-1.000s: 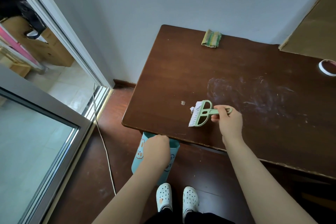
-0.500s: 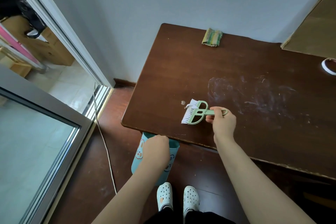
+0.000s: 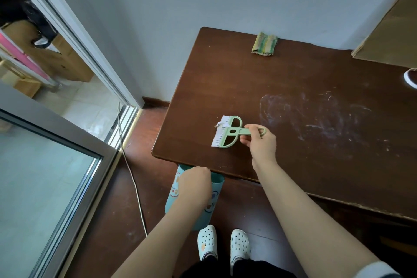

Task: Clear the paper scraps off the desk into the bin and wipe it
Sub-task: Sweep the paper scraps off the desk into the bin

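Paper scrap, small and white, lies on the bench towards its left near corner, touching the far end of the white bristles of a green hand brush. The brush handle runs left to right and the bristle line runs near to far, so the scrap sits just left of the brush head. It is well left of the right hand, which is the nearer hand to it. That hand's grip is closed on the handle, thumb and curled fingers pinching it near the looped end.

The bin, teal with cartoon bears, hangs just below the bench's near edge, near and a little left of the brush. The left hand lies over its rim; its grip looks closed on the rim, though the fingers are mostly hidden.

The sweep probably has to carry the scrap nearward over the edge, and a light scrap could slip past the bristle end.

White smears mark the bench to the right, and a striped folded cloth lies at the far edge, so wiping looks not yet done.
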The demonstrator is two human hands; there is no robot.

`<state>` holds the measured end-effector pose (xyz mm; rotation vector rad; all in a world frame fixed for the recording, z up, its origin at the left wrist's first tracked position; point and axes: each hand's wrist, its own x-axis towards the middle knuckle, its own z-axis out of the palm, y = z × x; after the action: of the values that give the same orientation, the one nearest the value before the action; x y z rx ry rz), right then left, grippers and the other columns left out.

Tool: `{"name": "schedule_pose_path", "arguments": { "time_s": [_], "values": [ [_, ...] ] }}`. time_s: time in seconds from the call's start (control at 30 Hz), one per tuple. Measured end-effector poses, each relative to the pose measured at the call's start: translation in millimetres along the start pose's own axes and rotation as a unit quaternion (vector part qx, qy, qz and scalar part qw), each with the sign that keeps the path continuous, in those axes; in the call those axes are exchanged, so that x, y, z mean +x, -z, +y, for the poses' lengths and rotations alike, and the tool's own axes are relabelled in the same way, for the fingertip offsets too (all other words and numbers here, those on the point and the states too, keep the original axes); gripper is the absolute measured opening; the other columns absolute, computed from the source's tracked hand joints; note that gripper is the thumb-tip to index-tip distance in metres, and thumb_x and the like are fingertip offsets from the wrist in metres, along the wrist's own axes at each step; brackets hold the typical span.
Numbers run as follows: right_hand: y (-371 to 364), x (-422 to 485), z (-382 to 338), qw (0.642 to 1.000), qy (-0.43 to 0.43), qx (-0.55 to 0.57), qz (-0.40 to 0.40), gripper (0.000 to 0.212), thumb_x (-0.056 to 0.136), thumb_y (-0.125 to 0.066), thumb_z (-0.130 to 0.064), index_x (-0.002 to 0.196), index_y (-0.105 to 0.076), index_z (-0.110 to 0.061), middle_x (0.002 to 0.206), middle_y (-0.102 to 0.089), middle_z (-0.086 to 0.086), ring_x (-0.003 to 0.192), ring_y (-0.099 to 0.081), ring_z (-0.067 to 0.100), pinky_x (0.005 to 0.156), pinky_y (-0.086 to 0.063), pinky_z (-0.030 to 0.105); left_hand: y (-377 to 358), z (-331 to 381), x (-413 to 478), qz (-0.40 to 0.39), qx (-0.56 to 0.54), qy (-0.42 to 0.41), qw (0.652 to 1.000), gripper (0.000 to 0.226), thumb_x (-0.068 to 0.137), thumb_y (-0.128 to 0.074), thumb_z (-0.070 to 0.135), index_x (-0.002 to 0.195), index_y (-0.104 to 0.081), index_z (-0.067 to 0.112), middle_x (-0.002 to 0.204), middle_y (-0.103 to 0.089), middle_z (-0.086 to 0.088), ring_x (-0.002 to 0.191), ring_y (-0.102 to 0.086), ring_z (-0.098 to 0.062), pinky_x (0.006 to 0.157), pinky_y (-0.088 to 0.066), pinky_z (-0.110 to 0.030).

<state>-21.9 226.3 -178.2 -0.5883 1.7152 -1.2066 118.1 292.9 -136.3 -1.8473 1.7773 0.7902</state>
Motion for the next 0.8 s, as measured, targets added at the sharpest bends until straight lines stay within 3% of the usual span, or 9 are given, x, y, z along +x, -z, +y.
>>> {"name": "schedule_pose_path", "arguments": {
  "time_s": [0.13, 0.3, 0.47, 0.57, 0.63, 0.8],
  "values": [
    [14.3, -1.3, -2.7, 1.0, 0.02, 0.018, 0.011, 0.027, 0.088, -0.047, -0.008, 0.068, -0.064, -0.014, 0.053, -0.064, -0.001, 0.044, -0.058, 0.01, 0.045, -0.049, 0.02, -0.4, -1.7, 0.9, 0.011, -0.002, -0.004, 1.0, 0.032, 0.089, -0.061, 0.023, 0.118, -0.057, 0.011, 0.116, -0.061, -0.008, 0.105, -0.06, -0.024, 0.092, -0.05, -0.035],
    [29.7, 8.1, -11.9, 0.996, 0.068, -0.037, -0.044, 0.026, 0.091, -0.049, -0.011, 0.071, -0.064, -0.018, 0.058, -0.065, -0.002, 0.047, -0.059, 0.009, 0.047, -0.049, 0.019, -0.4, -1.7, -0.9, -0.002, -0.005, 0.001, 1.0, 0.028, 0.089, -0.059, 0.021, 0.115, -0.058, 0.008, 0.114, -0.061, -0.009, 0.104, -0.06, -0.025, 0.091, -0.051, -0.036],
    [46.2, 39.5, -25.3, 0.991, 0.086, -0.012, 0.106, 0.025, 0.093, -0.047, -0.013, 0.074, -0.061, -0.02, 0.062, -0.063, -0.001, 0.044, -0.058, 0.004, 0.051, -0.052, 0.018, -1.2, -3.2, -3.1, 0.021, 0.007, -0.006, 1.0, 0.021, 0.089, -0.057, 0.014, 0.109, -0.058, 0.007, 0.113, -0.061, -0.009, 0.103, -0.059, -0.026, 0.084, -0.049, -0.035],
    [52.5, 48.1, -21.2, 0.983, 0.078, -0.028, 0.163, 0.021, 0.093, -0.044, -0.013, 0.079, -0.059, -0.016, 0.064, -0.062, 0.003, 0.04, -0.056, 0.002, 0.047, -0.049, 0.015, 0.7, -1.9, -2.7, 0.016, 0.004, -0.008, 1.0, 0.027, 0.09, -0.058, 0.018, 0.115, -0.057, 0.008, 0.116, -0.06, -0.009, 0.106, -0.058, -0.026, 0.089, -0.048, -0.036],
    [46.3, 45.4, -15.8, 0.99, 0.06, -0.018, 0.126, 0.023, 0.092, -0.045, -0.009, 0.075, -0.059, -0.016, 0.062, -0.06, 0.005, 0.039, -0.055, 0.003, 0.045, -0.049, 0.015, 0.6, -1.4, -1.8, 0.015, 0.003, -0.008, 1.0, 0.029, 0.09, -0.058, 0.02, 0.117, -0.056, 0.009, 0.117, -0.06, -0.009, 0.107, -0.058, -0.025, 0.091, -0.048, -0.035],
    [22.8, 21.1, -6.6, 0.992, -0.005, -0.064, -0.109, 0.024, 0.092, -0.049, -0.008, 0.072, -0.064, -0.011, 0.064, -0.064, 0.009, 0.045, -0.057, 0.01, 0.046, -0.049, 0.02, 1.2, -0.6, -1.9, 0.014, 0.016, -0.011, 1.0, 0.032, 0.09, -0.058, 0.022, 0.119, -0.056, 0.009, 0.118, -0.06, -0.009, 0.107, -0.058, -0.025, 0.09, -0.048, -0.035]
  ]
}}
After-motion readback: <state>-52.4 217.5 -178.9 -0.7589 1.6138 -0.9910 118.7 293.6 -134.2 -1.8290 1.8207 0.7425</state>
